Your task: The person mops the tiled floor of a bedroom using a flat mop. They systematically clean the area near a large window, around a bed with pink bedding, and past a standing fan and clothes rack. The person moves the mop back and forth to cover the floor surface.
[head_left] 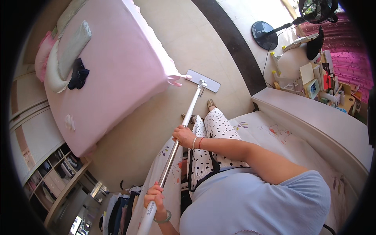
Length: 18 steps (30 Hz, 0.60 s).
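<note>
A flat mop with a white and silver pole (191, 105) runs slantwise from the lower left up to the middle of the view. Its grey rectangular head (212, 84) lies on the tiled floor, next to a bed corner with a pink bow. Wrapped round the middle of the pole is my right hand (184, 136), with a pale bracelet and a red cord at the wrist. Lower down, my left hand (155, 199) grips the white upper part of the pole; a greenish bangle circles that wrist.
A bed with a pink cover (117, 66) fills the left, bearing pillows and dark clothing (78, 73). A white board (309, 113) edges the patterned bedding beside my legs. At the upper right stand a black fan base (264, 35) and a cluttered desk. Clothes hang at the lower left.
</note>
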Motion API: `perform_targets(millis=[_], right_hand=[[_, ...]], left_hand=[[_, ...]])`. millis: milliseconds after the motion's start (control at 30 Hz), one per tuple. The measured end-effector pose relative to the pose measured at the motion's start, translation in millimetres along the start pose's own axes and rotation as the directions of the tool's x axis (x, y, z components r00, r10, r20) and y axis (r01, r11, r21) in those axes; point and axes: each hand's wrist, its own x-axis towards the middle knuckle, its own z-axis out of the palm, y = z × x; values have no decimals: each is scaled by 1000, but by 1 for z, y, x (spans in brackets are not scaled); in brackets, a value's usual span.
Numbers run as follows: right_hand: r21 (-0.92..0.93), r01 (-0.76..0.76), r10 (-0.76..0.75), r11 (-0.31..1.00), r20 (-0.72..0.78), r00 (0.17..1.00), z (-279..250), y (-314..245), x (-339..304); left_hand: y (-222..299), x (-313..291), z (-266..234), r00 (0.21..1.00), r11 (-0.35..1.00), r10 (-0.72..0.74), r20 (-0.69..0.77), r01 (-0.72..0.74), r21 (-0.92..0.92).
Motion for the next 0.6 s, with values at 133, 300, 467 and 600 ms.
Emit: perform_targets(millis=[133, 300, 467, 600], right_hand=[[97, 112, -124, 989, 131, 984, 31, -51, 11], [0, 207, -198, 978, 286, 937, 41, -67, 25], [-116, 248, -200, 962, 320, 926, 3, -57, 30], [-166, 160, -119, 973, 231, 966, -42, -10, 23]], left_hand=[[30, -14, -24, 996, 993, 21, -85, -11, 118], [16, -20, -52, 989, 991, 84, -125, -70, 114], [6, -1, -32, 975, 988, 156, -159, -154, 23], [-11, 25, 11, 978, 974, 149, -149, -171, -148]])
